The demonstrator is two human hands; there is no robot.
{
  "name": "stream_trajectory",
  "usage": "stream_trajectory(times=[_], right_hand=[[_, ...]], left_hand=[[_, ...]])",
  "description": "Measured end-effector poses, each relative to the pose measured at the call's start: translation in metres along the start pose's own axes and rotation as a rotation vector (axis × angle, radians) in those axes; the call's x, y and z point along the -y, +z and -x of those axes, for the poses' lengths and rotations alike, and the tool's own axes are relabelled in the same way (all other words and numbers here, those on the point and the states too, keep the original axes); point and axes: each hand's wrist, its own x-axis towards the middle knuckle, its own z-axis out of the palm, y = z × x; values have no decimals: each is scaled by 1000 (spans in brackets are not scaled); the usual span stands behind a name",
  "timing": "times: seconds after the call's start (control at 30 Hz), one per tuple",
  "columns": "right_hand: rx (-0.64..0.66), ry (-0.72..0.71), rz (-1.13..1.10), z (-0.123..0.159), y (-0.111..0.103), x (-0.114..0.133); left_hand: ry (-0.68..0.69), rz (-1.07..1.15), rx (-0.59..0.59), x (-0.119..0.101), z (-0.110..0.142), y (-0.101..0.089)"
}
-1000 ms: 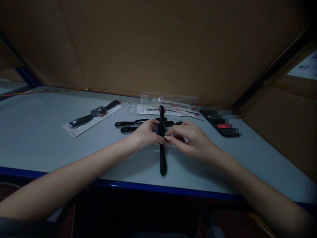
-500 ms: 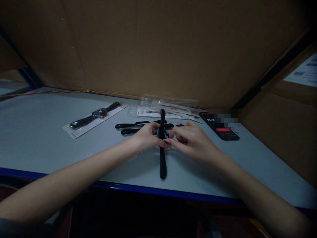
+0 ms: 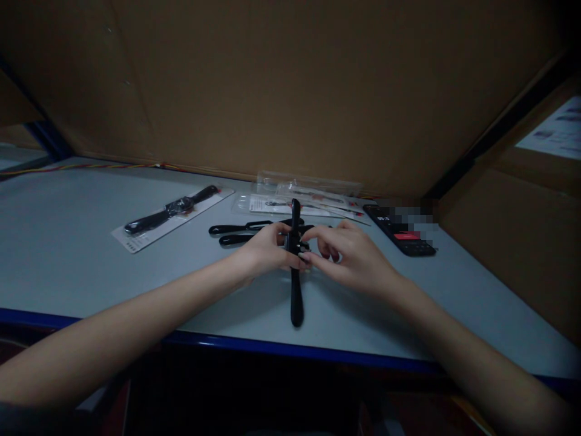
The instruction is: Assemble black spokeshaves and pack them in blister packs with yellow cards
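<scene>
A black wristwatch with a silicone strap point(image 3: 296, 300) stands lengthwise across the table in front of me, its case hidden behind my fingers. My left hand point(image 3: 267, 249) wraps around the watch from the left and grips it near the case. My right hand point(image 3: 347, 257) is curved at the watch's right side, with its thumb tip against the case area. I cannot tell whether that hand grips anything. Just behind my left hand lie loose black strap pieces point(image 3: 240, 231).
A boxed-card watch sample point(image 3: 167, 213) lies on a white card at left. Clear plastic blister packs point(image 3: 308, 192) stand behind the hands. A black phone point(image 3: 399, 233) lies at right. Cardboard walls surround the grey table, whose blue front edge point(image 3: 272, 343) runs below my arms.
My right hand has eased slightly rightward from the watch, its fingers spreading a little. The left hand and watch stay nearly in place, and the view has shifted slightly.
</scene>
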Motion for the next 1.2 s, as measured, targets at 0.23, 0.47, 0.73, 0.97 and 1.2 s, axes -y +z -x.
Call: stream_trajectory(times=[0.23,0.47,0.73,0.97,1.2], right_hand=[[4,161,51,-3,10,7],[162,565,-532,-6,15,6],[-31,349,-286,-3,9,7],[153,-106,-9,-1,-8,1],[213,-242,17,-1,-5,-7]], left_hand=[[49,-40,-4,4,-3,1],[80,-76,-6,6,-4,0],[-42,30,118,-1,-1,-3],[-142,1,203,-4,2,-7],[-230,115,338,-2,0,-13]])
